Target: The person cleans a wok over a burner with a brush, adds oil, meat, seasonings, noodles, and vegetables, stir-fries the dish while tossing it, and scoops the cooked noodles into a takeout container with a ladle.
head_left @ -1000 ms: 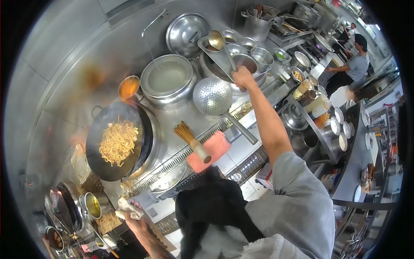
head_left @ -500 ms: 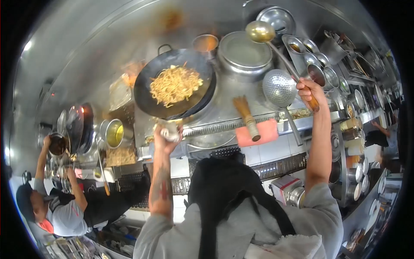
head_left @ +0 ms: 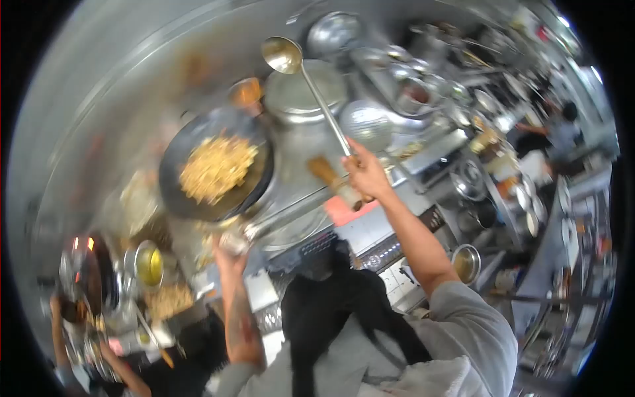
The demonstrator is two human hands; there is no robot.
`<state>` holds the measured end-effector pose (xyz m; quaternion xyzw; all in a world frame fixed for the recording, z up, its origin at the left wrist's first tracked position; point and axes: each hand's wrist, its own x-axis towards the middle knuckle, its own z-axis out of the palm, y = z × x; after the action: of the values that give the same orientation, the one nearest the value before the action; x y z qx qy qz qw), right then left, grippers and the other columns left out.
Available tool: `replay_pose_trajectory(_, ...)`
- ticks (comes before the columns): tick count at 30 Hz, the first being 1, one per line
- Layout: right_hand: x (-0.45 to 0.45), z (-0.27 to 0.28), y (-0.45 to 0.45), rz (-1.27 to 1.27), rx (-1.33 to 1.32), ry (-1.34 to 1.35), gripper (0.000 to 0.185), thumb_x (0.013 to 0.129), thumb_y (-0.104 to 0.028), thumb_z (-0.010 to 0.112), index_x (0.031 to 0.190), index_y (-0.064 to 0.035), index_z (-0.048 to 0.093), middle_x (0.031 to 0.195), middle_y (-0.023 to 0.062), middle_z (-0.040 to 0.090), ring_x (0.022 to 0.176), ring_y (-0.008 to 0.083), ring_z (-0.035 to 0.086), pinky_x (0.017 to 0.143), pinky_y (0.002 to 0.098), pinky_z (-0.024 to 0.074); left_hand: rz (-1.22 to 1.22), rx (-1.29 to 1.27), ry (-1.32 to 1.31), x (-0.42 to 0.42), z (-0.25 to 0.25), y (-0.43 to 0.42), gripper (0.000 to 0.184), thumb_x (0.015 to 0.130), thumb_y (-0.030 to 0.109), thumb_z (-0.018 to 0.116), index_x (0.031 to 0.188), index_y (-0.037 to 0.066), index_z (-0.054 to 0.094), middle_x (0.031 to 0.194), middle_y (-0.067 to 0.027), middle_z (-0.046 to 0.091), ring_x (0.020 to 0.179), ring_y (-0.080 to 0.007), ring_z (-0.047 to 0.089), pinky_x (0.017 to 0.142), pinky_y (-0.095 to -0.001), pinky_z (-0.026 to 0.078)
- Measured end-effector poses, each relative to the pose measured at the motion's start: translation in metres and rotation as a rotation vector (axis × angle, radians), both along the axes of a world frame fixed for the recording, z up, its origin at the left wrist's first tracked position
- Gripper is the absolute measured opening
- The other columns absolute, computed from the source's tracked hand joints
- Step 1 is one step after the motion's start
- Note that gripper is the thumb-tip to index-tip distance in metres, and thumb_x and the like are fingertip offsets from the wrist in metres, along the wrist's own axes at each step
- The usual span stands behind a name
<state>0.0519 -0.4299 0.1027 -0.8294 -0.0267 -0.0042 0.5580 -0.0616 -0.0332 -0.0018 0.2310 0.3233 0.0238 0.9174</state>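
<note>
My left hand (head_left: 230,261) is closed around a pale folded cloth (head_left: 234,243) at the near edge of a black wok (head_left: 173,162). The cloth covers whatever part of the wok it grips. Fried noodles (head_left: 218,169) with bits of vegetable lie heaped in the wok. My right hand (head_left: 368,173) is wrapped around the handle of a long metal ladle (head_left: 323,99). Its bowl is raised up and to the left, above the large round pot (head_left: 288,116), and looks to have nothing in it. A perforated skimmer (head_left: 366,126) lies beyond my right hand.
A wok brush (head_left: 324,171) and a pink cloth (head_left: 344,210) lie along the stove's front edge. Seasoning containers (head_left: 413,96) stand at the back right. A pot of yellow liquid (head_left: 151,266) is at left, near a co-worker's hand (head_left: 63,308). Another person (head_left: 562,135) is far right.
The view has swung to the right, and the scene has shifted left and is tilted. My right hand has brought the ladle leftward relative to the skimmer. My left hand still grips the cloth.
</note>
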Motion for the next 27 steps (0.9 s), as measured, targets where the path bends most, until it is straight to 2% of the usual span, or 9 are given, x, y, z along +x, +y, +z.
replay_pose_trajectory(2,0.017,0.033,-0.051,-0.187,0.038,-0.003,0.052,0.092,-0.018,0.056,0.142,-0.0049,0.045,0.071,0.0048,0.060,0.049,0.0130,0.053,0.045,0.0320,0.0435,0.007,0.130,-0.018,-0.012,0.037,-0.022,0.050,0.092,0.047,0.045,0.113,0.004,0.061,0.104,-0.0143,0.068,0.081,-0.0263,0.065,0.069,-0.0373,0.054)
replay_pose_trajectory(5,0.075,0.053,-0.150,-0.448,0.170,0.009,0.042,0.091,-0.016,0.053,0.130,-0.0008,0.053,0.059,0.0051,0.056,0.046,0.0147,0.054,0.044,0.0332,0.0437,-0.081,0.173,0.002,-0.032,0.014,-0.008,0.049,0.091,0.042,0.043,0.116,0.002,0.058,0.100,-0.0131,0.066,0.082,-0.0248,0.063,0.067,-0.0354,0.053)
replay_pose_trajectory(6,0.100,0.051,-0.190,-0.478,0.031,0.022,0.046,0.091,-0.016,0.057,0.134,-0.0031,0.051,0.071,0.0040,0.058,0.047,0.0124,0.052,0.041,0.0296,0.0411,-0.086,0.200,0.021,-0.037,0.025,-0.013,0.050,0.091,0.042,0.042,0.116,0.001,0.057,0.099,-0.0132,0.066,0.078,-0.0242,0.063,0.064,-0.0347,0.052)
replay_pose_trajectory(8,0.139,0.059,-0.251,-0.542,0.003,0.025,0.028,0.091,-0.015,0.056,0.114,0.0020,0.057,0.061,0.0040,0.054,0.043,0.0139,0.050,0.038,0.0319,0.0393,-0.078,0.219,0.018,-0.045,0.026,-0.017,0.050,0.090,0.041,0.042,0.115,0.001,0.057,0.098,-0.0133,0.066,0.076,-0.0238,0.062,0.062,-0.0342,0.051)
replay_pose_trajectory(14,0.224,0.064,-0.370,-0.468,-0.501,0.170,0.019,0.074,-0.010,0.055,0.065,0.0021,0.066,0.057,0.0141,0.064,0.048,0.0253,0.063,0.051,0.0391,0.0499,0.009,0.248,0.093,-0.044,0.052,-0.038,0.049,0.090,0.042,0.042,0.115,0.002,0.056,0.095,-0.0141,0.065,0.073,-0.0234,0.060,0.061,-0.0331,0.050)
replay_pose_trajectory(18,0.242,0.069,-0.392,-0.464,-0.455,0.243,0.020,0.071,-0.011,0.057,0.056,0.0000,0.065,0.058,0.0143,0.065,0.048,0.0257,0.063,0.054,0.0392,0.0513,0.070,0.292,0.101,-0.040,0.058,-0.040,0.045,0.092,0.042,0.045,0.116,0.005,0.056,0.093,-0.0143,0.064,0.073,-0.0223,0.059,0.062,-0.0316,0.050)
replay_pose_trajectory(21,0.254,0.069,-0.414,-0.360,-0.436,0.246,0.022,0.079,-0.011,0.054,0.061,0.0005,0.059,0.054,0.0109,0.058,0.044,0.0197,0.057,0.045,0.0344,0.0467,0.102,0.306,0.091,-0.036,0.055,-0.035,0.042,0.094,0.041,0.047,0.115,0.006,0.056,0.093,-0.0141,0.065,0.072,-0.0222,0.060,0.063,-0.0309,0.050)
replay_pose_trajectory(23,0.256,0.074,-0.423,-0.423,0.161,0.451,0.020,0.084,-0.009,0.056,0.065,-0.0032,0.055,0.057,0.0053,0.055,0.044,0.0132,0.053,0.041,0.0264,0.0427,0.076,0.319,0.066,-0.036,0.060,-0.039,0.041,0.094,0.041,0.047,0.115,0.006,0.056,0.093,-0.0135,0.064,0.074,-0.0220,0.061,0.063,-0.0313,0.051)
replay_pose_trajectory(27,0.239,0.089,-0.432,-0.425,0.449,0.388,0.021,0.089,-0.005,0.054,0.068,-0.0012,0.054,0.060,0.0044,0.053,0.046,0.0117,0.051,0.039,0.0245,0.0396,0.028,0.298,0.044,-0.032,0.065,-0.047,0.041,0.093,0.039,0.046,0.115,0.006,0.056,0.094,-0.0129,0.064,0.075,-0.0222,0.061,0.063,-0.0319,0.051)
